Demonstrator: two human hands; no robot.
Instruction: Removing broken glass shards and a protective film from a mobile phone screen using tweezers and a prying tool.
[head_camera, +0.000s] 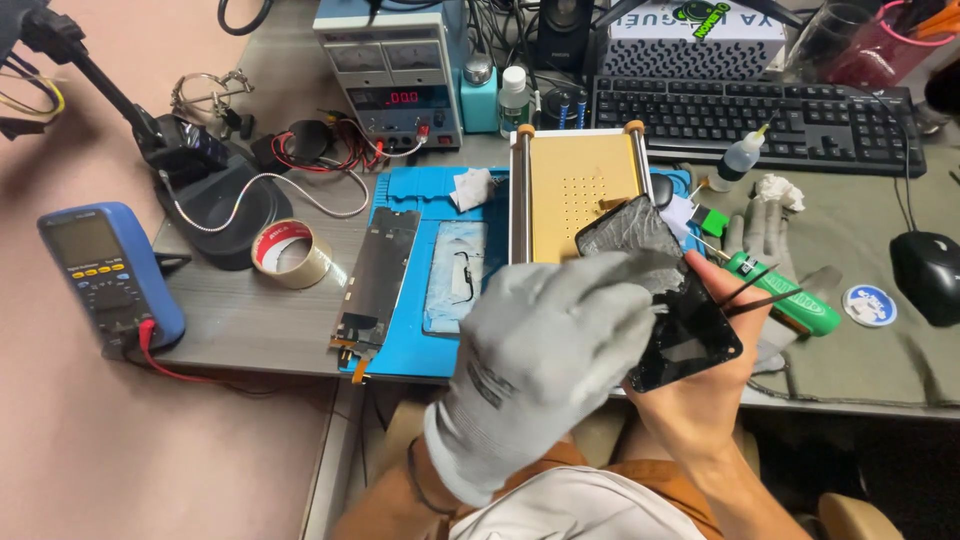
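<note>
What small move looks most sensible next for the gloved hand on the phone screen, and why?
Probably keep peeling the grey film off the top of the black phone screen. The gloved left hand pinches the film where it has lifted, while the bare right hand supports the screen from beneath with tweezers.

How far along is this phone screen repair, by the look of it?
Already apart: a bare display panel and a phone frame lie on the blue mat. In hand: the gloved left hand works on a cracked black screen, held by the bare right hand along with tweezers. Nothing looks reassembled yet.
</note>
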